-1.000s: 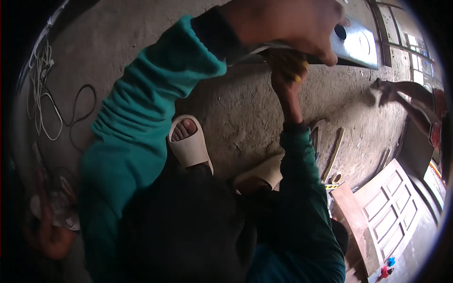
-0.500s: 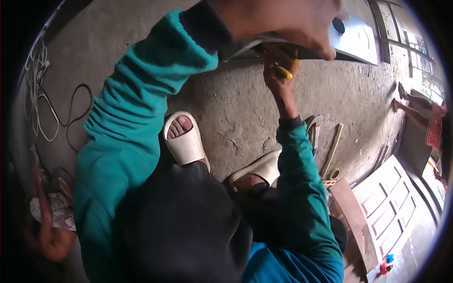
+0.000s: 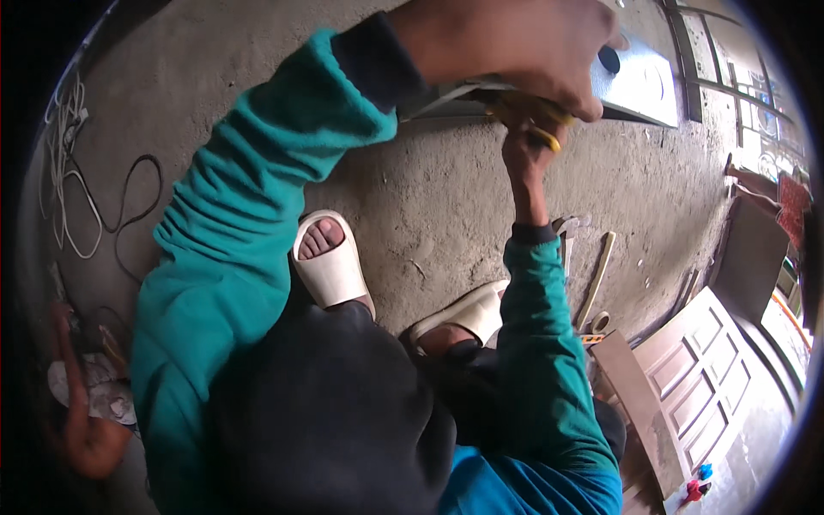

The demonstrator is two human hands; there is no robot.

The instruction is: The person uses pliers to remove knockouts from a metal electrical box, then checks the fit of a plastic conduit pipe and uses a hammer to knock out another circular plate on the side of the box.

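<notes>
My left hand [image 3: 515,47] reaches across the top of the view, its fingers curled over a shiny sheet-metal piece [image 3: 645,86] with a dark round hole. Part of that metal's grey edge shows below the wrist. Just under the left hand, my right hand [image 3: 528,154] is closed around a yellow-handled hand tool [image 3: 543,137]. The tool's working end is hidden beneath my left hand, so its exact kind does not show. Both hands are close together at the metal's near edge.
Rough concrete floor [image 3: 412,189] lies around my pale sandals [image 3: 333,266]. A hammer [image 3: 566,230], a wooden stick [image 3: 598,279] and a tape roll [image 3: 601,323] lie right, near a panelled door [image 3: 699,369]. Cords [image 3: 73,172] and a seated person [image 3: 94,395] are left; another person [image 3: 785,202] is far right.
My right hand and the yellow-handled tool have shifted a little right and down. My left hand stays over the metal. The whole view has moved slightly.
</notes>
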